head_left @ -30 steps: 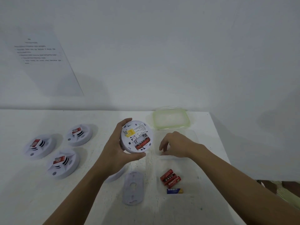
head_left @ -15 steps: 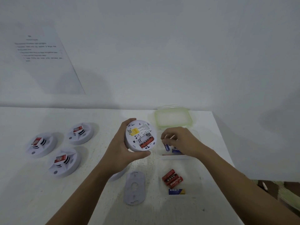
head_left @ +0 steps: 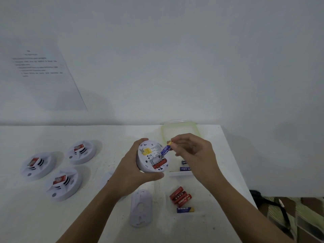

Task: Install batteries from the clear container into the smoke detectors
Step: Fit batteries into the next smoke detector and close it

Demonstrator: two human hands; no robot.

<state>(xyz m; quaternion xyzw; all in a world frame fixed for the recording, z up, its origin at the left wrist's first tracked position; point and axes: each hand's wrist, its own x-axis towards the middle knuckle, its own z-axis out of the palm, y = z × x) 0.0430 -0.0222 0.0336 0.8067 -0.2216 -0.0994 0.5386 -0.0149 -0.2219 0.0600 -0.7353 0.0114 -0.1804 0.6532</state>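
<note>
Now that right hand [head_left: 194,153] has pinched a battery [head_left: 165,149] out of clear container [head_left: 180,173], insert into detector [head_left: 152,158] left hand [head_left: 133,171] grips.

Dim, flat, grey-blue light lies over everything. On the left part of the white table [head_left: 43,223], three smoke detectors [head_left: 64,184] throw soft shadows up and to the right, so the light comes from the near left. Above the table, the print on the wall sheet [head_left: 43,85] is blurred, and the whole frame is soft and grainy.
</note>
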